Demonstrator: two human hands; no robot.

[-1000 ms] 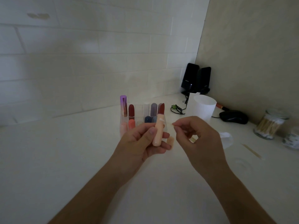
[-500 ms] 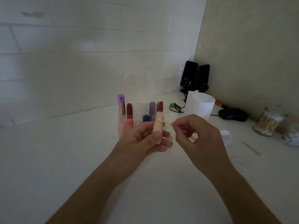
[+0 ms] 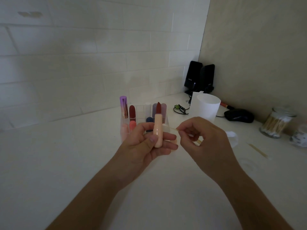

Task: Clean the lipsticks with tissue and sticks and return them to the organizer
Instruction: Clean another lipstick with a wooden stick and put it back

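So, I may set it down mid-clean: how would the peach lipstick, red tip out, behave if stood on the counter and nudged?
The peach lipstick is tall and narrow, so upright it would probably tip. Its round tube would likely roll once down. The exposed red tip could smear or dent against the counter.

1. The exposure is dim and greyish, with soft, diffuse light whose source is unclear.
2. The tiled wall (image 3: 83, 55) and white cup (image 3: 207, 108) are brightest; the worktop (image 3: 49, 163) darkens toward the lower left corner.
3. Tile lines bow toward the left edge.
4. The lipstick (image 3: 157, 130) is fairly sharp, the thin stick (image 3: 173, 129) barely resolves, and the swab jar (image 3: 275, 123) at the right edge smears.
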